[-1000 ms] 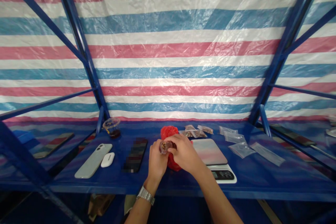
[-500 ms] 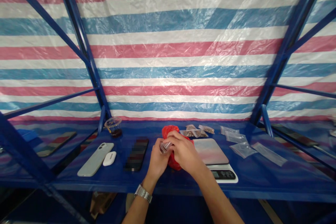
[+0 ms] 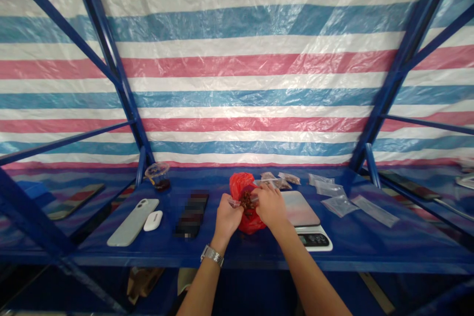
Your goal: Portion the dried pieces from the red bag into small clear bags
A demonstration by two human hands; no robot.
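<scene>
My left hand (image 3: 228, 217) is closed, pinching a small clear plastic bag (image 3: 234, 203) at the left side of an open red plastic bag (image 3: 242, 181). Brown dried pieces (image 3: 247, 201) show in the red bag's mouth, between my hands. My right hand (image 3: 272, 206) has its fingers bent at the other side of the opening. A sliver of clear plastic shows by those fingertips, but the fingers hide what they grip. Just right of them is a digital scale (image 3: 301, 210), partly behind my right hand and forearm. Small filled clear bags (image 3: 289, 178) lie behind it.
Several flat clear zip bags (image 3: 338, 206) are spread right of the scale. To the left lie a black phone (image 3: 192, 215), a white earbud case (image 3: 153, 220) and a pale phone (image 3: 133, 222). A plastic cup with dark liquid (image 3: 159, 177) stands near the left blue post (image 3: 128, 98).
My hands have moved apart from their joint grip on the small clear bag. Brown pieces in the red bag now show between them. The view has shifted slightly.
</scene>
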